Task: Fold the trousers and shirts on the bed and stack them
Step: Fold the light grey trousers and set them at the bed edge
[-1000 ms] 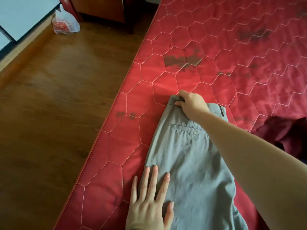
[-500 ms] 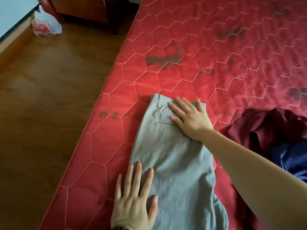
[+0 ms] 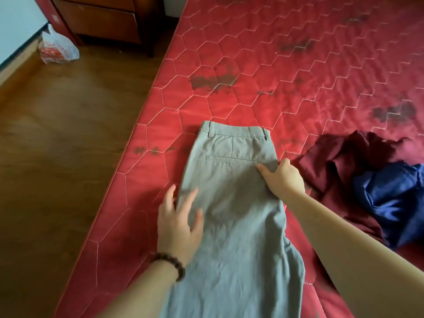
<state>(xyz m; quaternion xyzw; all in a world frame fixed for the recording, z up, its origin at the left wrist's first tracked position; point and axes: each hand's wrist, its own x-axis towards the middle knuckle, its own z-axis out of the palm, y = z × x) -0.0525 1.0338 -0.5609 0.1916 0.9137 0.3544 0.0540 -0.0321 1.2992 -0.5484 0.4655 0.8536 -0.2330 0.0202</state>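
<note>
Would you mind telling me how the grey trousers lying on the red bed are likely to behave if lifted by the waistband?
The grey cotton-like trousers would probably hang limp: the cloth shows soft creases and lies flat on the red quilted mattress. They look thin, so likely light. The legs would probably swing and unfold, since nothing pins them.

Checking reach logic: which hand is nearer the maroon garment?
Right. The right hand rests on the grey trousers' right edge, just beside the maroon garment; the left hand is at the trousers' far left edge.
</note>
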